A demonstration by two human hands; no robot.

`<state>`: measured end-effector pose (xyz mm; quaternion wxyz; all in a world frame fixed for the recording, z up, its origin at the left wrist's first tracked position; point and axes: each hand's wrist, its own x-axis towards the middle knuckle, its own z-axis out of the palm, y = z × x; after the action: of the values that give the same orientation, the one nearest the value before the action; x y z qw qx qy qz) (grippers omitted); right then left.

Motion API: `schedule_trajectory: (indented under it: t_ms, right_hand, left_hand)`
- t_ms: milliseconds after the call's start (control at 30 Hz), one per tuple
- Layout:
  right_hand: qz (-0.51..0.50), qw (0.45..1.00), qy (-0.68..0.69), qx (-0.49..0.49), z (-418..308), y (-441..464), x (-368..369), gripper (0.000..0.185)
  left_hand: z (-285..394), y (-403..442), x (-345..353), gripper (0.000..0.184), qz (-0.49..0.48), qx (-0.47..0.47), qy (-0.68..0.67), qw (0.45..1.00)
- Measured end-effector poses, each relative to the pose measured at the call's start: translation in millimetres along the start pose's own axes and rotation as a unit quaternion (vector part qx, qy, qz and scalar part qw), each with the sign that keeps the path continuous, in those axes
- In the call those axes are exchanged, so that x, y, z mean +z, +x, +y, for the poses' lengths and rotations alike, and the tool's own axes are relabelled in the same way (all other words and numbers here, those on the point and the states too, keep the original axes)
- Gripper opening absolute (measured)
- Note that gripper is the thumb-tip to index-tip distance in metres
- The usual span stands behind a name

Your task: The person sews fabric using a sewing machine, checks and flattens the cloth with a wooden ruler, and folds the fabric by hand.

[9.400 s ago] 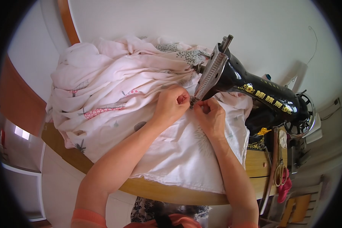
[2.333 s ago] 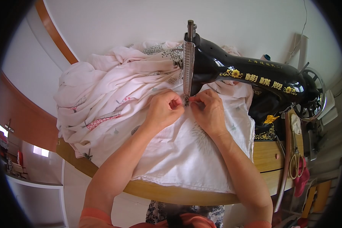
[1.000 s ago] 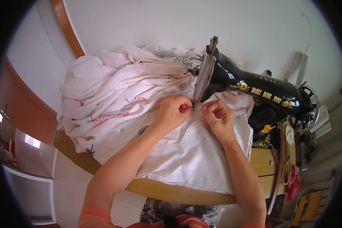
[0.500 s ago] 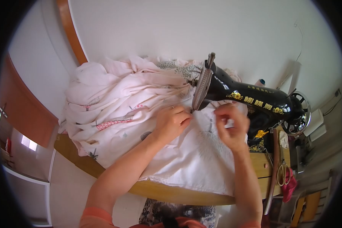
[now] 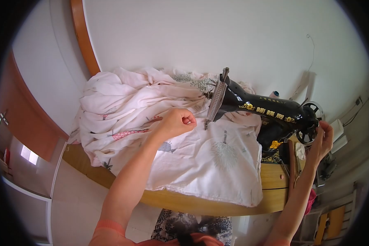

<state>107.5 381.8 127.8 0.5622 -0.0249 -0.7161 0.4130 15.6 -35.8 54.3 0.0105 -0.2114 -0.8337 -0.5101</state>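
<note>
White printed cloth (image 5: 201,168) covers most of the wooden table (image 5: 273,176): gathered in deep folds on the left, spread fairly flat toward the near edge. Observed from beside the table: the black sewing machine (image 5: 270,107) stands at the right, its needle end over the cloth and the presser foot (image 5: 206,124) low against the fabric. Probable reason for the layout: the table bears the bulk of the cloth, so its weight pulls little at the foot, while the handwheel (image 5: 306,137) sits at the outer end, clear of the fabric and within the right arm's reach. A thread spool (image 5: 275,94) shows behind the machine's arm.

Left hand (image 5: 177,123): above the cloth, just left of the foot and apart from it. Thumb and index tips are pressed together, the other fingers curled in. Whether a thread lies between them cannot be told. Forearm slants up from the near side, over the cloth.

Right hand (image 5: 325,137): at the outer rim of the handwheel, apparently touching. Fingers point upward, slightly bent; the thumb side is unclear, so I cannot tell whether it grips. Right arm is extended well out to the side, wrist raised, passing beyond the table's right end.
</note>
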Motion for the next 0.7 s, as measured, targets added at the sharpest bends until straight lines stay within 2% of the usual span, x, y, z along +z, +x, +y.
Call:
schedule_trajectory:
  t_ms: [133, 333, 367, 467, 500, 600, 700]
  right_hand:
    - [0.025, 0.998, -0.021, -0.060, 7.2, -0.1, -3.1, 0.009]
    - [0.004, 0.980, -0.197, -0.039, 3.1, 18.7, -11.7, 0.017]
    - [-0.010, 0.980, -0.199, -0.024, 4.7, 23.4, -9.5, 0.024]
    - [-0.037, 0.971, -0.237, 0.004, 19.0, 38.7, -8.1, 0.027]
    - [-0.028, 0.970, -0.241, -0.019, 32.4, 45.6, -9.3, 0.032]
    - [-0.104, 0.956, -0.271, 0.049, 36.7, 59.9, -18.8, 0.033]
    - [-0.128, 0.949, -0.287, 0.039, 34.8, 60.3, -23.6, 0.036]
  left_hand:
    - [3.9, -2.2, -3.0, 0.009, -0.039, -0.005, -0.022, 0.999]
    - [7.4, -3.3, -14.1, 0.010, -0.081, 0.014, -0.022, 0.996]
    - [7.9, -2.8, -16.5, 0.010, -0.091, 0.017, -0.024, 0.995]
    - [10.3, -1.7, -18.4, 0.010, -0.121, 0.023, -0.014, 0.992]
    - [10.7, -2.8, -18.4, 0.010, -0.132, 0.023, -0.008, 0.991]
    - [15.4, -5.2, -11.0, 0.010, -0.155, -0.001, -0.034, 0.987]
    - [2.8, -1.6, 0.0, 0.008, -0.163, 0.036, 0.000, 0.986]
